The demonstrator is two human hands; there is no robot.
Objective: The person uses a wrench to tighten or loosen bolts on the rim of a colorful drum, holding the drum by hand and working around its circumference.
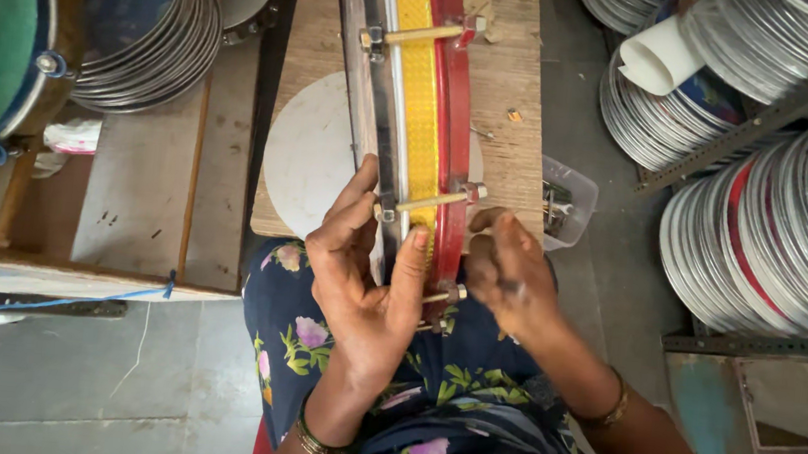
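Drum frame [417, 111], on edge: rigid, probably light, rims slippery; left hand [366, 272] clasps the near rim; right hand [507, 275] fingers pinched at a tension bolt [444, 297].

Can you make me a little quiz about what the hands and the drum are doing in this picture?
1. True or false: the left hand grips the drum frame standing on edge.
2. What colour is the band between the metal rim and the red rim?
3. Where is the right hand? A) at a tuning bolt low on the red rim B) on the white disc C) on the stacked rings

Key: 1 true; 2 yellow; 3 A.
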